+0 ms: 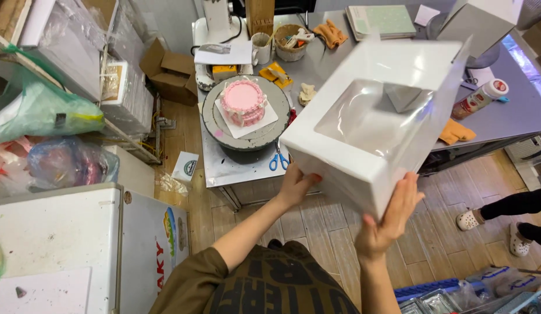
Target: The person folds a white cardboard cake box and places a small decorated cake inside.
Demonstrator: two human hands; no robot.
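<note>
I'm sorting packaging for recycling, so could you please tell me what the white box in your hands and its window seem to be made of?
The white box, held by the left hand and right hand, looks like smooth coated cardboard: crisp folded edges, matte white faces. Its window seems thin clear plastic film: it is see-through, with soft glare.

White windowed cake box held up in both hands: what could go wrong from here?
1. The white windowed cardboard box is tilted in mid-air, held only at its lower edge by the left hand and right hand; it might slip.
2. Swung low, it could clip the pink frosted cake on the grey turntable.
</note>
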